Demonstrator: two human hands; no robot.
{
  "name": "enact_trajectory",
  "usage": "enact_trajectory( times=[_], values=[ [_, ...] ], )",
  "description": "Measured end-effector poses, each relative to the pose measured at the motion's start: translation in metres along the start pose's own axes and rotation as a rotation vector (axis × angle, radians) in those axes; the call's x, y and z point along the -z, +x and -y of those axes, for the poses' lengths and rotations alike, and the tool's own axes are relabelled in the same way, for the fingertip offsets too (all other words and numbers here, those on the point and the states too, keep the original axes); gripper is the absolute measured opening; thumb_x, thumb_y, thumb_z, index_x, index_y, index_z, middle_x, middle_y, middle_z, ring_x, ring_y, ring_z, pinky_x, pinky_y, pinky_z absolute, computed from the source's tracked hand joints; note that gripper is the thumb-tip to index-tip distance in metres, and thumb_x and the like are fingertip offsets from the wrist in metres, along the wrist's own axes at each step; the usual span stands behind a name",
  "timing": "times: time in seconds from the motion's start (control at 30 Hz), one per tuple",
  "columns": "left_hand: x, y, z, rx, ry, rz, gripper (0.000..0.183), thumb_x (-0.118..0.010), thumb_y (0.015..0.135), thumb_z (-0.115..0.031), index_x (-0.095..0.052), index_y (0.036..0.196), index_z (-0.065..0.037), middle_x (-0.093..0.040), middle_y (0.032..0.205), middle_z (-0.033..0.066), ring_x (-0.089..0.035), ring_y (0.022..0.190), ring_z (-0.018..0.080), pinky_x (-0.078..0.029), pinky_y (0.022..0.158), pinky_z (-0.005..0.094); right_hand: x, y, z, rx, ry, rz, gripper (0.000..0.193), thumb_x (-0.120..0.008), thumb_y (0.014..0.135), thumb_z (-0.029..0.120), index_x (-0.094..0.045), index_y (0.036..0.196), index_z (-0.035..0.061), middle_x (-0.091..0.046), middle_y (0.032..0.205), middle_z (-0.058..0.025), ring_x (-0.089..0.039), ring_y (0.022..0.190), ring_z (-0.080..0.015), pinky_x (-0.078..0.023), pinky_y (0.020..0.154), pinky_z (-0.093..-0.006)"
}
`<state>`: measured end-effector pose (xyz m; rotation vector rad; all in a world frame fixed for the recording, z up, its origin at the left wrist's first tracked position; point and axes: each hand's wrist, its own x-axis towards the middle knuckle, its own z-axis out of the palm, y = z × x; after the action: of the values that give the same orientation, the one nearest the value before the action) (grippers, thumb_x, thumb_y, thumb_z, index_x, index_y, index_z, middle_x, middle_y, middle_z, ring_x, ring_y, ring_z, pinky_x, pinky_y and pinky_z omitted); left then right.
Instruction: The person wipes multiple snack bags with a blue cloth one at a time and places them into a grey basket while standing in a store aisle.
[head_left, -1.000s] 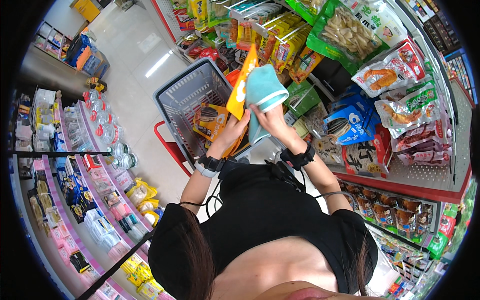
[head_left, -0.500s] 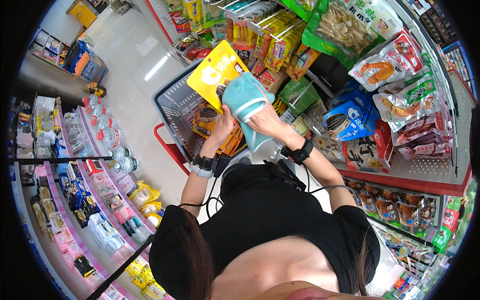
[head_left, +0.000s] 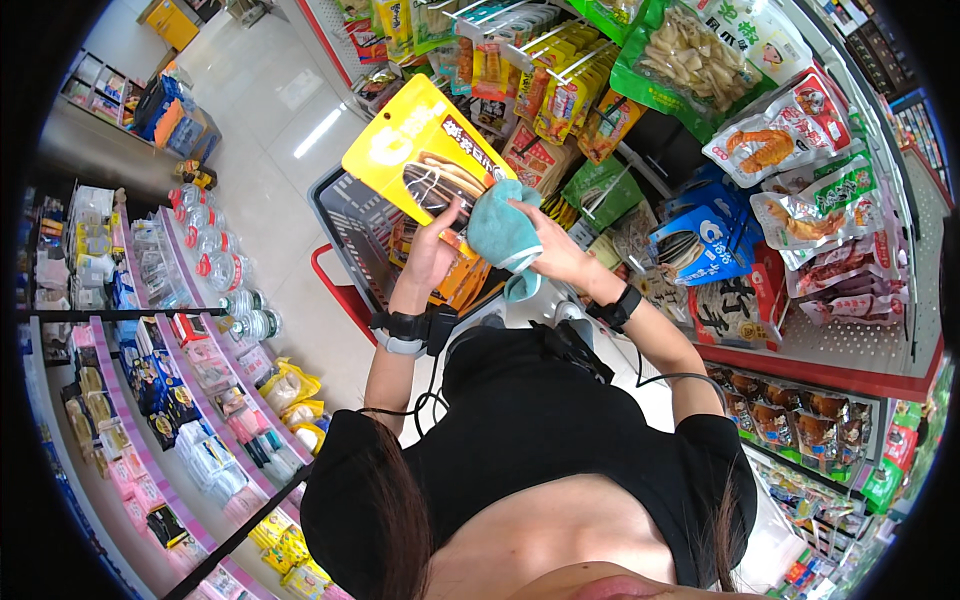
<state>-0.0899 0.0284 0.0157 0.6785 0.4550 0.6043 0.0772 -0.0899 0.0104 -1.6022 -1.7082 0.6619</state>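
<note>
Left fingers [head_left: 452, 213] clamped on yellow packet [head_left: 425, 150]; right fingers [head_left: 529, 214] clutching teal cloth [head_left: 503, 232] against packet

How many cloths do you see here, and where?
1: the teal cloth, held in the right hand over one end of the yellow bag. Others may be hidden in the basket.

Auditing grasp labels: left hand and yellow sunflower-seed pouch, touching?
Touching. The head view shows the left hand gripping the yellow sunflower-seed pouch at its lower edge, thumb over the printed face.
</note>
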Motion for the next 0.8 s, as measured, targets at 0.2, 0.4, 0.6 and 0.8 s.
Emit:
enact_trajectory(
  times=[0.2, 0.4, 0.6, 0.8],
  values=[
    [-0.001, 0.008, 0.006, -0.026, -0.017, -0.008, 0.036, -0.055, 0.086, -0.009, -0.044, 0.120, -0.001, -0.050, 0.117, 0.0081, -0.050, 0.107, 0.0164, -0.040, 0.092, 0.0324, 0.017, 0.003, -0.008, 0.012, -0.105, -0.051, 0.043, -0.056, 0.073, 0.006, -0.050, 0.116, 0.0070, -0.044, 0.121, -0.0176, -0.045, 0.111, -0.0352, -0.037, 0.097, -0.0414],
    [0.002, 0.000, 0.010, 0.041, 0.098, 0.001, 0.033, -0.056, 0.085, -0.006, -0.046, 0.116, 0.002, -0.054, 0.113, 0.0086, -0.054, 0.101, 0.0174, -0.043, 0.089, 0.0300, 0.043, 0.019, -0.030, 0.204, -0.098, -0.446, 0.019, -0.058, 0.072, -0.004, -0.058, 0.091, 0.0011, -0.059, 0.087, -0.0172, -0.057, 0.082, -0.0369, -0.046, 0.072, -0.0398],
    [0.007, 0.003, 0.034, 0.154, 0.347, 0.164, 0.030, -0.060, 0.083, -0.010, -0.052, 0.110, 0.000, -0.059, 0.098, 0.0030, -0.057, 0.089, 0.0124, -0.045, 0.077, 0.0261, 0.055, 0.065, 0.028, 0.271, -0.027, -0.366, 0.022, -0.059, 0.082, 0.024, -0.060, 0.090, 0.0035, -0.059, 0.090, -0.0148, -0.055, 0.090, -0.0338, -0.043, 0.080, -0.0421],
    [0.000, -0.009, 0.027, 0.116, 0.179, 0.058, 0.034, -0.057, 0.085, -0.006, -0.046, 0.117, -0.002, -0.054, 0.110, 0.0062, -0.053, 0.101, 0.0142, -0.044, 0.087, 0.0296, 0.021, 0.061, 0.006, 0.476, -0.375, -0.274, 0.026, -0.059, 0.076, 0.023, -0.057, 0.094, 0.0038, -0.052, 0.105, -0.0198, -0.046, 0.101, -0.0396, -0.035, 0.089, -0.0477]
  ],
)
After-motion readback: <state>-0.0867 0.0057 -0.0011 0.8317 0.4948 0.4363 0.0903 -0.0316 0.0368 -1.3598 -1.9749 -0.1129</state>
